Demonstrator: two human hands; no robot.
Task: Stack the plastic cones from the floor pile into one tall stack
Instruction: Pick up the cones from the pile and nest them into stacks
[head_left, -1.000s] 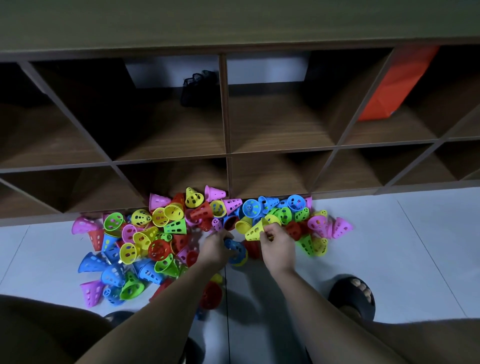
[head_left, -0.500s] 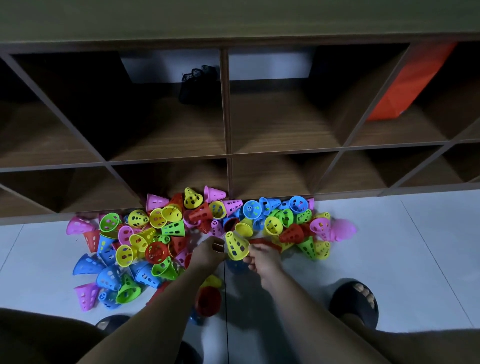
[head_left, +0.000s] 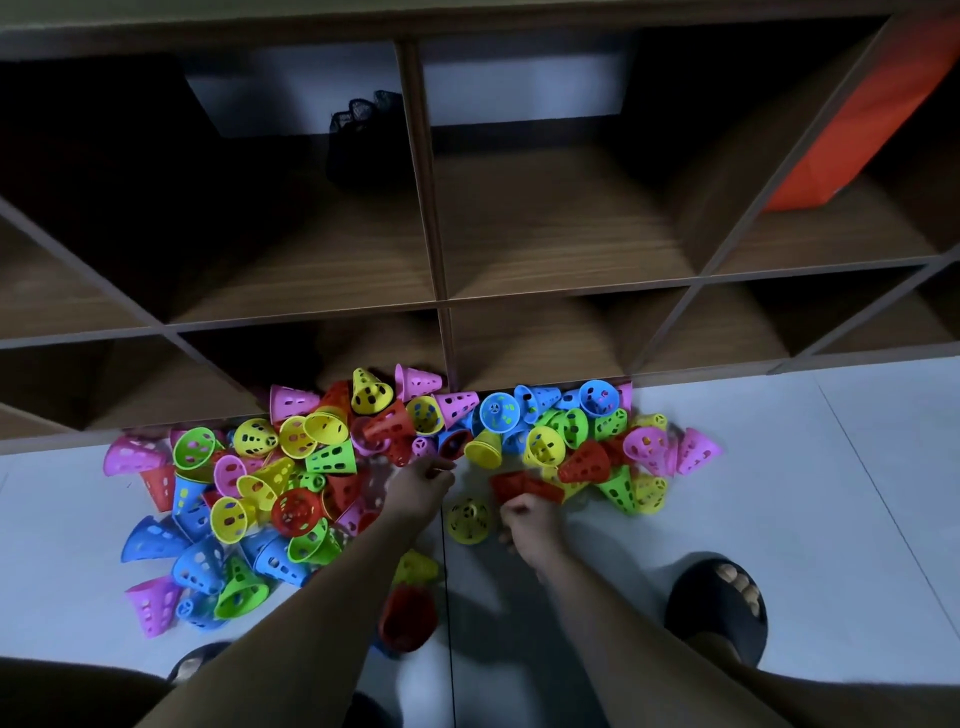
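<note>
While reaching down toward the foot of the shelf unit (head_left: 441, 301), busy at the pile of cones (head_left: 311, 467), heaped on the pale floor (head_left: 779, 493) hard against the shelf unit's lowest row. Left hand (head_left: 422, 486) at the pile's edge farthest from the shelf unit, fingers curled inward; grip clenched, but cannot tell whether on anything, the fingertips lost in blur and shadow. Right hand (head_left: 531, 519) slightly farther from the shelf unit, grip grasping a blurred red cone (head_left: 524, 486) by its near end; too smeared to tell whether one cone or several nested. Between the hands, a yellow cone (head_left: 467, 519), mouth turned up toward the camera, touching neither hand as far as can be made out; on the floor or in the air, cannot tell. Farther still from the shelf unit, half hidden under the left forearm, a second yellow cone (head_left: 415, 566) next to a second red cone (head_left: 408, 618), with a scrap of blue beyond; nested or merely lying together, cannot tell. Right foot in a black slipper (head_left: 719, 608), well away from the shelf unit; left slipper (head_left: 197, 662) nearly all covered by the left arm. Inside the shelf unit, a dark mesh thing (head_left: 363, 140), hard to identify in the gloom, and an orange slab (head_left: 841, 119), cut off by a divider and the frame's top.
</note>
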